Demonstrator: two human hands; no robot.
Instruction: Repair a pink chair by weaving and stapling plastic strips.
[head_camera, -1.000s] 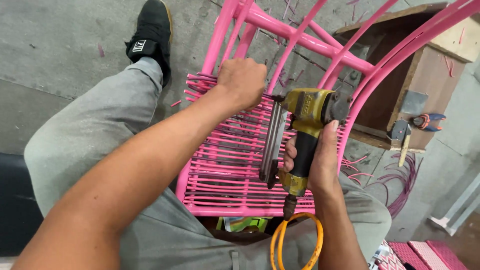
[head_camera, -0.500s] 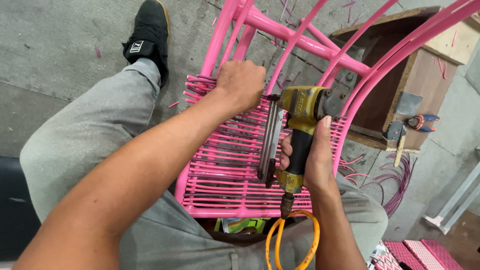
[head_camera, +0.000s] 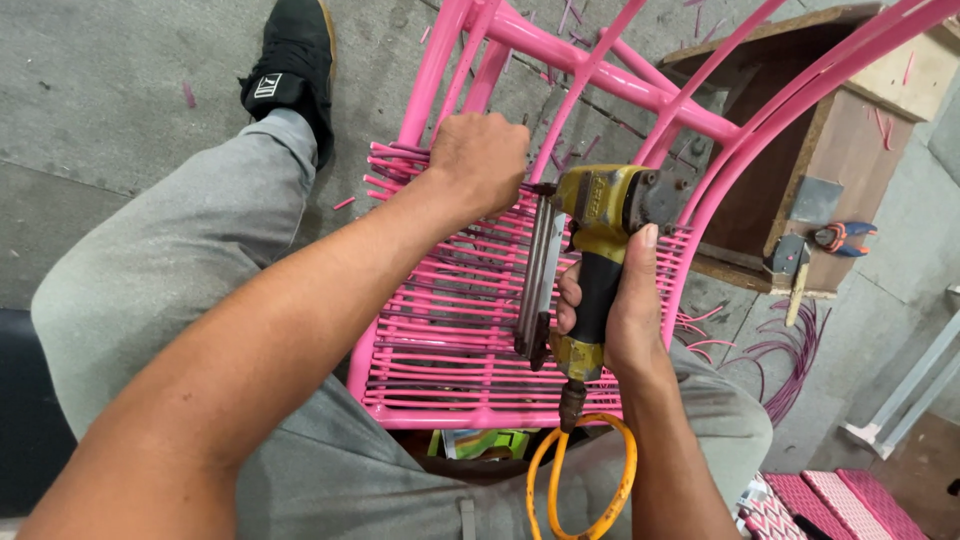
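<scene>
A pink metal chair frame (head_camera: 580, 60) lies across my lap, its seat woven with pink cords (head_camera: 450, 340). My left hand (head_camera: 482, 160) is closed on the cords at the seat's far edge. In my right hand (head_camera: 618, 320) is a yellow pneumatic nail gun (head_camera: 598, 215), gripped by its black handle, with its nose against the weave next to my left hand. An orange air hose (head_camera: 585, 480) loops down from the gun's base.
A wooden box (head_camera: 800, 130) stands behind the chair, with a hammer (head_camera: 790, 265) and orange-handled pliers (head_camera: 845, 237) on its edge. Loose purple cords (head_camera: 780, 360) lie on the concrete floor. My black shoe (head_camera: 295, 60) is at the upper left. Woven pink panels (head_camera: 830, 505) sit at the lower right.
The view has shifted slightly. Both hands and the nail gun stay at the same spot on the weave.
</scene>
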